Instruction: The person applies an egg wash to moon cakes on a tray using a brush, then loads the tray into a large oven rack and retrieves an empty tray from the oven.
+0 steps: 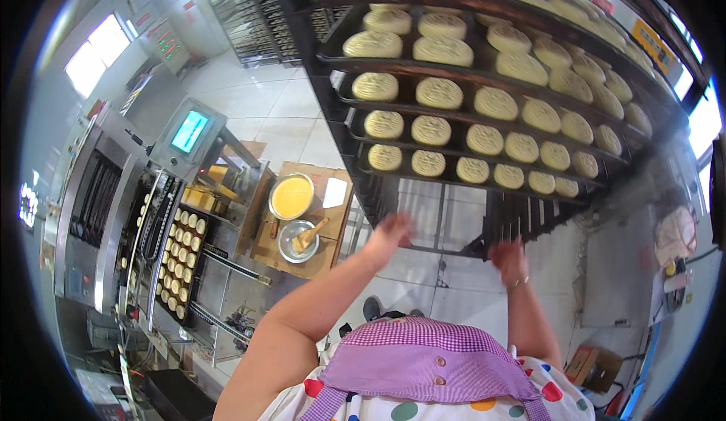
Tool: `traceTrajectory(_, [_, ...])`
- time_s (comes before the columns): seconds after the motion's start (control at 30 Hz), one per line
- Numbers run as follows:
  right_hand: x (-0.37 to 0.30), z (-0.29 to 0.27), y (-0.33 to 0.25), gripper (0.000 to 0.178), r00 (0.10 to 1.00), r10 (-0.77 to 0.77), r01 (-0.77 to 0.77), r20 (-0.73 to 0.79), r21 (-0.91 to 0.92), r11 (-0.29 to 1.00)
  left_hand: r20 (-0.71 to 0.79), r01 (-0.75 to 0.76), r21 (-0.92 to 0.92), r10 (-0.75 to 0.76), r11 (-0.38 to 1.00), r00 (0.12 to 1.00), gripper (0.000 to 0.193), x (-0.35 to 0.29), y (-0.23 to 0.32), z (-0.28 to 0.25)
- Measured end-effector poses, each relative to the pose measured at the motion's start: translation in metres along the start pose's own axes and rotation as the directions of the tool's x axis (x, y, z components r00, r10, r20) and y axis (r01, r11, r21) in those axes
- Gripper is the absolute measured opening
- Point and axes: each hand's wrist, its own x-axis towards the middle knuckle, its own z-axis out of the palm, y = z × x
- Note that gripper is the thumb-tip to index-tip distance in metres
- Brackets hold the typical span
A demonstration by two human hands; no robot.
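Pale tiled floor (408,270) across the middle, with a metal machine (113,232) at nine o'clock, a lit screen (189,131) at ten and a second rack (246,12) farther off at eleven. Between one and two o'clock, very large, a dark tray rack (324,88), loaded with stacked trays (393,66) of round, pattern-topped pastries (383,124). Near the hub, toward half past four, the left hand (395,228), close by the rack's lower left side; blurred, so cannot tell spread fingers from curled ones. At four o'clock, the right hand (508,256), near the rack's lower right post, with a band (521,281) round the wrist; blurred too, grip and contact impossible to tell. At nine, nearer centre, a bowl (272,201) of yellow liquid (293,196) on cardboard (265,253); at eight, a smaller bowl (284,248) with a brush-like tool (302,241) in it. Farther out at eight, beside the machine, a dark tray (196,270) with rows of small pale rounds (187,238). At five, a purple apron (439,368) over a dotted top.
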Motion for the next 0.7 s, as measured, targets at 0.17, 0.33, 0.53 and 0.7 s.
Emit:
traceTrajectory(0.17, [-0.028,-0.100,0.124,0.058,0.999,0.002,-0.039,-0.039,-0.998,0.057,-0.077,0.117,0.597,-0.088,0.793,0.993,0.039,-0.069,-0.104,-0.103])
traceTrajectory(0.33, [-0.038,-0.142,0.166,0.052,0.890,0.409,-0.165,-0.202,-0.978,-0.124,-0.494,0.555,0.755,-0.254,0.349,0.831,0.040,-0.188,-0.188,-0.224])
traceTrajectory(0.53, [0.156,-0.334,0.158,0.052,0.887,0.167,0.348,0.430,-0.384,-0.855,-0.388,0.418,0.891,-0.179,0.177,0.904,0.044,-0.196,-0.229,-0.261])
traceTrajectory(0.7, [0.107,-0.092,0.155,0.045,0.772,0.494,0.605,0.400,-0.226,-0.763,-0.747,0.713,0.571,-0.103,0.406,0.657,0.046,-0.286,-0.172,-0.204])
